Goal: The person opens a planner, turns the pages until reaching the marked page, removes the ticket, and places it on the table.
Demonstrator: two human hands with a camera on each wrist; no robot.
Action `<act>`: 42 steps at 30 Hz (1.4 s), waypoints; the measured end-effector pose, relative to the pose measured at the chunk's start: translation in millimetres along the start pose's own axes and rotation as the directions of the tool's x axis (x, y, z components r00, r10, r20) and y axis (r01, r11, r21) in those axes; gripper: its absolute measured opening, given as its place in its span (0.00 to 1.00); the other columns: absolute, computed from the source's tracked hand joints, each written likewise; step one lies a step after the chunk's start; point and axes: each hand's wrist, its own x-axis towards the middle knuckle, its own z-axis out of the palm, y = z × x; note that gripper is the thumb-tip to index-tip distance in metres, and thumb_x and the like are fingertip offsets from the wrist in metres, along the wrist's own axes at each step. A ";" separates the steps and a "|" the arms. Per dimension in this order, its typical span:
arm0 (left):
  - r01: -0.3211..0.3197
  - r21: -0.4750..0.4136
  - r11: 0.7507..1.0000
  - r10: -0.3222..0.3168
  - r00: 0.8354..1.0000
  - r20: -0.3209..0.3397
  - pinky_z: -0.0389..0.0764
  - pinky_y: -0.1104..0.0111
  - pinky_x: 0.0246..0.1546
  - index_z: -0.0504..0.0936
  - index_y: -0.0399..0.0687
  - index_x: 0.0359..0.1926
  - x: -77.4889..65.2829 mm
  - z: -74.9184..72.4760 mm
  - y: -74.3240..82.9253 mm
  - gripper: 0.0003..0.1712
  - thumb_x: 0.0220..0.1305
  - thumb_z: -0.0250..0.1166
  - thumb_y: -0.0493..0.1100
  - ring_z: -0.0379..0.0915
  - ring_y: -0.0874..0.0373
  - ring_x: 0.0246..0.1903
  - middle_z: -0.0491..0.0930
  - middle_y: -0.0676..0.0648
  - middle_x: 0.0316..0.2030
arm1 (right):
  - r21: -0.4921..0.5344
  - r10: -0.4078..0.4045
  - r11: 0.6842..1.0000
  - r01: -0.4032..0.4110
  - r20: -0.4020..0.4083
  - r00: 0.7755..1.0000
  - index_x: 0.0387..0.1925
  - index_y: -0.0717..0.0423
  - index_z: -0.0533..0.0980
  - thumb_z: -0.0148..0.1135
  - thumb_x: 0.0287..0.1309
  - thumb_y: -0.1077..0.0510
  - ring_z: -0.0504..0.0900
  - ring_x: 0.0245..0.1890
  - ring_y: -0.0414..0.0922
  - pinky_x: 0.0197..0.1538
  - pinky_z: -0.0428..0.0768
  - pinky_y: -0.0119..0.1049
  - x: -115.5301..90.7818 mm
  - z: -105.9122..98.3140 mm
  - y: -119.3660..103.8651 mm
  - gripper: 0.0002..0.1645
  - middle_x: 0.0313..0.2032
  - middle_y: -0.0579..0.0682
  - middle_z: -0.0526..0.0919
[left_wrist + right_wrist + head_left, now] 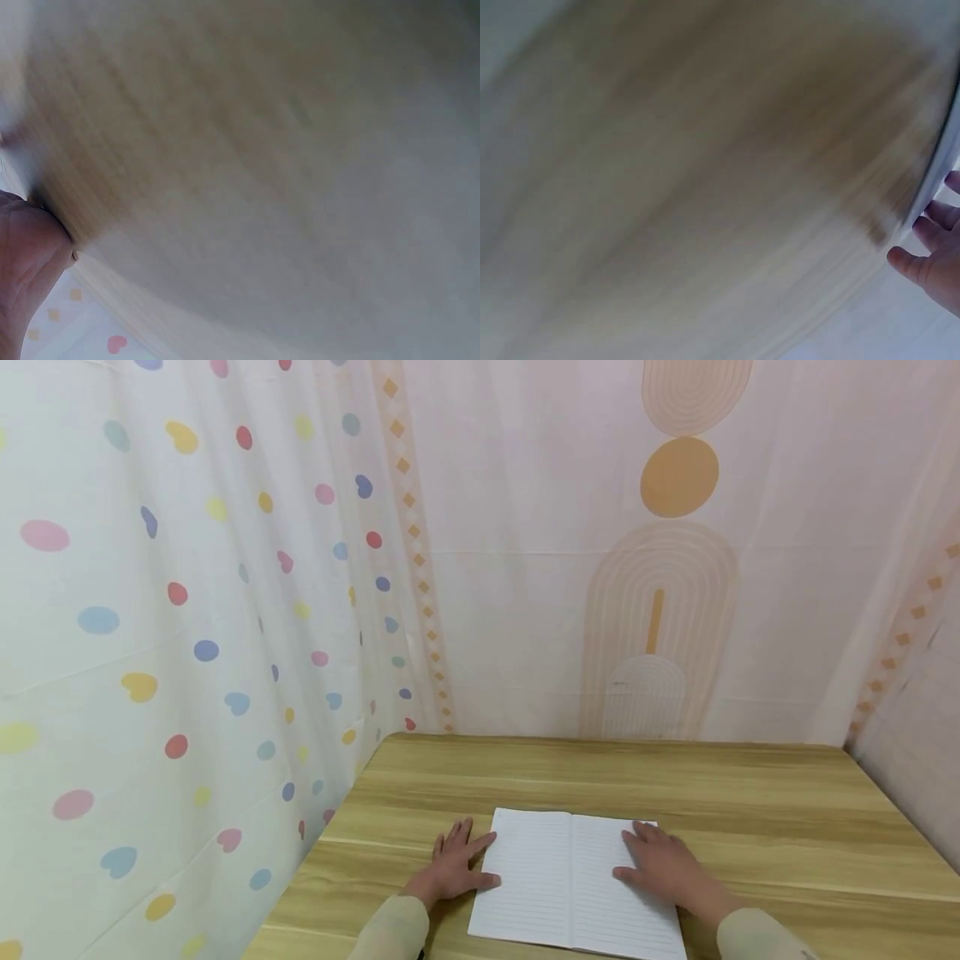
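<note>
I see the notebook (532, 877) lying open between the left hand (452, 870) and the right hand (663, 864). Both have fingers extended, touching its outer sides, and neither is closed around anything. I judge it light and bendable, best taken by the outer edges. The right hand covers part of one edge; wrist views are blurred.

white ruled notebook (528, 881), brown wood-grained table (795, 827), multicolour-spotted curtain (202, 618)
</note>
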 end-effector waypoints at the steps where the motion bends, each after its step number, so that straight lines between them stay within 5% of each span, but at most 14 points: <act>1: 0.000 0.000 1.000 0.000 1.000 0.001 0.30 0.36 0.67 0.65 0.48 0.73 -0.1 0.0 0.2 0.45 0.61 0.67 0.62 0.31 0.31 0.74 0.41 0.27 0.75 | -0.001 0.020 1.000 -0.020 -0.005 1.000 0.61 0.69 0.73 0.64 0.60 0.37 0.67 0.63 0.69 0.59 0.65 0.69 -0.9 -1.4 6.0 0.43 0.63 0.72 0.69; 9: 0.004 0.002 1.000 -0.004 1.000 -0.001 0.29 0.36 0.68 0.65 0.49 0.73 0.2 0.2 -1.0 0.45 0.61 0.67 0.63 0.30 0.32 0.74 0.40 0.27 0.75 | 0.024 0.099 0.995 -0.099 0.002 0.995 0.65 0.72 0.66 0.63 0.59 0.33 0.65 0.63 0.74 0.55 0.66 0.72 -8.8 -12.7 33.3 0.52 0.62 0.78 0.66; 29: 0.011 0.014 1.000 -0.011 1.000 0.009 0.31 0.37 0.68 0.65 0.49 0.74 -2.0 -1.3 3.0 0.45 0.62 0.67 0.61 0.31 0.31 0.74 0.40 0.27 0.75 | 0.020 0.088 0.996 -0.088 0.023 0.996 0.65 0.70 0.68 0.63 0.59 0.33 0.65 0.62 0.74 0.58 0.68 0.68 -10.1 -20.1 29.3 0.50 0.62 0.78 0.66; 36: 0.020 0.014 1.000 -0.020 1.000 0.014 0.30 0.37 0.68 0.64 0.50 0.74 -1.1 -1.2 2.5 0.45 0.61 0.68 0.61 0.31 0.32 0.74 0.40 0.28 0.75 | 0.055 0.061 0.997 -0.061 -0.009 0.998 0.63 0.65 0.73 0.63 0.59 0.34 0.64 0.62 0.75 0.58 0.65 0.71 -10.7 -18.2 28.9 0.44 0.61 0.78 0.67; 42: 0.021 0.021 1.000 -0.021 1.000 0.014 0.30 0.37 0.68 0.64 0.50 0.74 -1.5 -0.3 2.4 0.45 0.62 0.67 0.62 0.30 0.32 0.74 0.40 0.28 0.75 | 0.117 0.012 0.993 0.003 -0.134 0.991 0.53 0.63 0.81 0.67 0.59 0.45 0.70 0.59 0.72 0.58 0.66 0.69 -6.3 -11.6 23.9 0.28 0.57 0.74 0.74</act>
